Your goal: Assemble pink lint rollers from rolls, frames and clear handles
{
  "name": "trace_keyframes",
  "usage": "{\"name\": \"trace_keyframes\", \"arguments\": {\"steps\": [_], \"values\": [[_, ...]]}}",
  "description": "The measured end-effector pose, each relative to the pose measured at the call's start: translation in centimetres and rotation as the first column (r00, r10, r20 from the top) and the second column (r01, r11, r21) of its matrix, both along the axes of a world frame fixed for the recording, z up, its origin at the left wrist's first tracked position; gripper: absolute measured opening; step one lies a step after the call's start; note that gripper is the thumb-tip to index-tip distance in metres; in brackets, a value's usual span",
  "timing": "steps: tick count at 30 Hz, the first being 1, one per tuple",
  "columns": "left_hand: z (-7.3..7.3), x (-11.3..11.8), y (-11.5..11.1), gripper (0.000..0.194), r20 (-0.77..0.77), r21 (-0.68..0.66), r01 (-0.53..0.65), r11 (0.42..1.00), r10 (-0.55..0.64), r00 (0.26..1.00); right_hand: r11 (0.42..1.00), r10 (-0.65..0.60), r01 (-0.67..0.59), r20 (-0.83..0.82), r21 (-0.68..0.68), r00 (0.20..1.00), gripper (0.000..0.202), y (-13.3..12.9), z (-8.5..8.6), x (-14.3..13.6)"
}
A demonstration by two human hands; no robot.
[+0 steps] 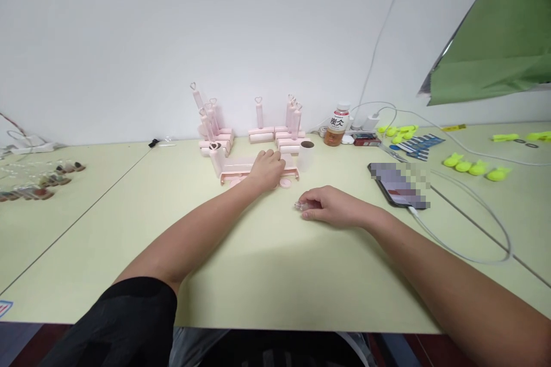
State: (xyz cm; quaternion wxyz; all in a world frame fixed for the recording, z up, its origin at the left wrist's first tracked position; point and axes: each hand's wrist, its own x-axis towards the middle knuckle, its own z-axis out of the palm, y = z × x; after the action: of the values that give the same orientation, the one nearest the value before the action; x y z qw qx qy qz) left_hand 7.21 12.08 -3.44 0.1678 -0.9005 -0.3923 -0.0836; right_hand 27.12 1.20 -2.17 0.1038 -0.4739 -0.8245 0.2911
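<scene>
Head view, clear piece (298, 205), partly hidden by right hand (330, 205)

Left hand (267, 170) at the pink tray (236, 171), grip hidden; right hand (330, 205) holds a small clear piece (300, 205) near the desk (258, 241) surface, phone (394, 186) lying alongside, bottle (337, 126) upright near the wall (267, 28).

One head-worn camera, facing forward and down across a table (267, 281)

From where I stand, it looks out above the near edge, close enough that left hand (267, 170) and right hand (330, 205) fall mid-view; forearms (202, 229) enter from near left and right, and the wall (129, 40) fills the far side.
</scene>
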Motion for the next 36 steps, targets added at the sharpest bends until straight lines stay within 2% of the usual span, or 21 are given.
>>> {"name": "trace_keyframes", "arguments": {"steps": [5,11,16,23,30,36], "values": [[-0.2,-0.4,-0.5,0.023,0.014,-0.008,-0.041,0.999,0.041,0.999,1.0,-0.004,0.004,-0.013,-0.008,1.0,0.024,0.1,-0.1,0.1],[-0.3,0.5,-2.5,0.024,0.125,0.047,-0.116,0.992,0.11,0.986,1.0,-0.013,0.013,-0.019,-0.013,1.0,0.026,0.1,-0.4,0.1],[-0.7,1.5,-3.1,0.038,0.151,0.026,-0.113,0.993,0.108,0.983,0.999,-0.026,0.026,-0.024,-0.022,0.999,0.03,0.1,-0.5,0.2],[-1.2,0.4,-2.9,0.061,0.147,0.044,-0.077,0.996,0.07,0.987,0.999,-0.029,0.028,-0.027,-0.029,0.999,0.034,0.3,-0.7,0.3],[-1.6,0.5,-1.5,0.069,0.067,0.097,-0.012,0.995,0.005,0.998,0.999,-0.027,0.026,-0.03,-0.032,0.999,0.033,0.2,-0.6,0.3],[-1.6,0.5,-0.4,0.08,-0.015,0.058,-0.023,0.998,0.024,1.0,0.998,-0.036,0.035,-0.02,-0.043,0.999,0.032,0.2,-0.6,0.3]]}}
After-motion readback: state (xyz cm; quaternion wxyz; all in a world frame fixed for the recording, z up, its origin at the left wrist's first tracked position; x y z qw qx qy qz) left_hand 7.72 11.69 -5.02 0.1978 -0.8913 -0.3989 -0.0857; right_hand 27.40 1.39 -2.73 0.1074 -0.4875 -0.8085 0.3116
